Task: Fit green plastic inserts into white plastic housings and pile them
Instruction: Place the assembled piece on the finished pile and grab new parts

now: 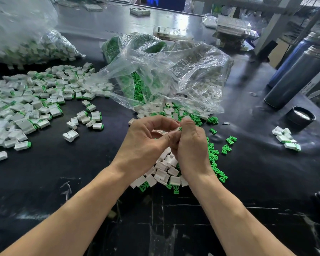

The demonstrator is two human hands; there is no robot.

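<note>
Our left hand [146, 139] curls round a white housing [176, 130] while our right hand [189, 145] pinches a green insert [180, 128] against it, just above the near heap of loose parts [164, 174]. We should line the insert squarely and press until seated, then toss it left onto the finished pile [31, 100]. The black table [81, 182] carries clear bags [164, 71], with flasks [299, 74] far right.

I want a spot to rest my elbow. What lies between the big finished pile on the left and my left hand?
Head view: scattered finished pieces on the black table between pile and left hand.
</note>
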